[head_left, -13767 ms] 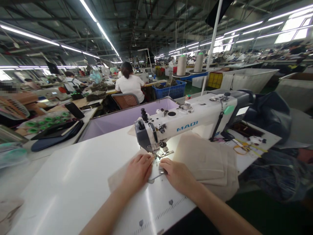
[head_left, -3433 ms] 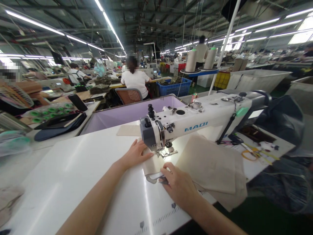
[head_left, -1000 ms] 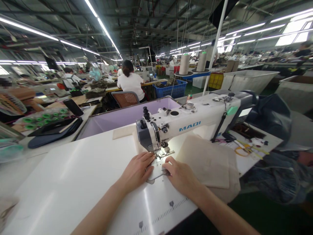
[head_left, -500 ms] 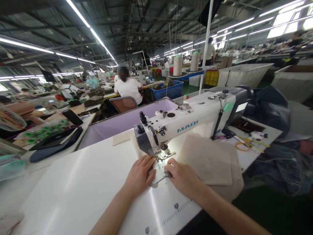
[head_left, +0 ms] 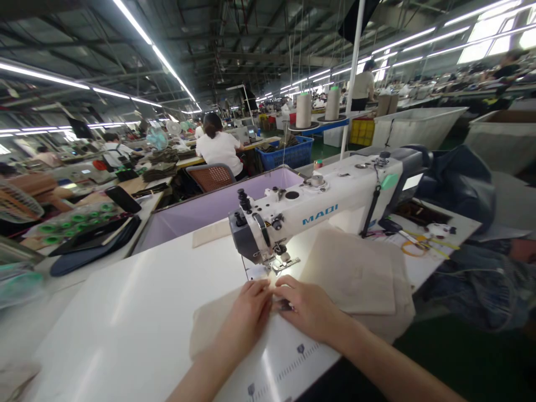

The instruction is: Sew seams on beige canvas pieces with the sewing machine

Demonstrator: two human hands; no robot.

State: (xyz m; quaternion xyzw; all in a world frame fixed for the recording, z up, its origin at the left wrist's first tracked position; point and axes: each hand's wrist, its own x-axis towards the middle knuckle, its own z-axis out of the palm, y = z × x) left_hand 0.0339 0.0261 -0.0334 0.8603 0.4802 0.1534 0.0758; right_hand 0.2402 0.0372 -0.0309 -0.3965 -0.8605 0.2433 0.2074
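A white sewing machine (head_left: 320, 215) stands on the white table, its presser foot (head_left: 285, 263) just beyond my fingertips. My left hand (head_left: 250, 312) is closed on the edge of a beige cloth piece (head_left: 211, 321), which lies under my wrist and spreads to the left. Close beside it, my right hand (head_left: 310, 308) has its thumb and forefinger pinched near the same edge. A small dark object shows under the right fingers, too hidden to name. Larger folded beige cloth (head_left: 352, 273) lies right of the needle area.
Another beige piece (head_left: 211, 233) rests behind the machine head. Scissors and yellow tape (head_left: 419, 244) lie at the right. A lilac-lined bin (head_left: 188, 211) adjoins the table's far edge. Thread cones (head_left: 304, 111) stand behind; a seated person in white (head_left: 220, 149) is beyond.
The beige piece that lay behind the needle is now in front, under my left wrist. Both hands have come closer together, my left hand moving slightly toward me.
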